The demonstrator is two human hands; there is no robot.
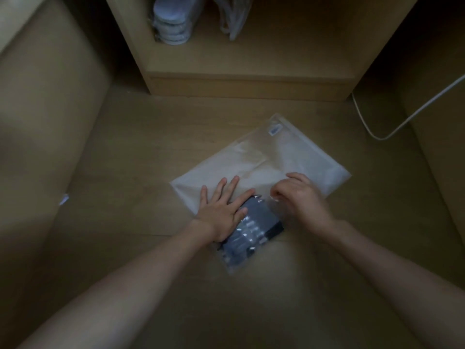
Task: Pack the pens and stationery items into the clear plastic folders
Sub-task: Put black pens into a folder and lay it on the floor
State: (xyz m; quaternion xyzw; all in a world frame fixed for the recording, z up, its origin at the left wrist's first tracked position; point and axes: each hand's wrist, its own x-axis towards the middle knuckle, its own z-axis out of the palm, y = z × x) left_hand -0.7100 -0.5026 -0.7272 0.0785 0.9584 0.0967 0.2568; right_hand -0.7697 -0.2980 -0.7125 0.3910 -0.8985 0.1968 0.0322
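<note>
A large clear plastic folder (284,154) with a zip slider at its far corner lies flat on the wooden floor. A smaller clear pouch (251,233) filled with several dark pens lies at its near edge, partly overlapping it. My left hand (221,210) lies flat with spread fingers on the left side of the pouch and on the folder. My right hand (299,197) has curled fingers that pinch the top right corner of the pen pouch.
A wooden shelf unit (246,71) stands beyond the folder, holding a stack of round white items (173,18) in plastic and a crumpled clear bag (234,16). A white cable (402,122) runs across the floor at right. Beige walls rise left and right.
</note>
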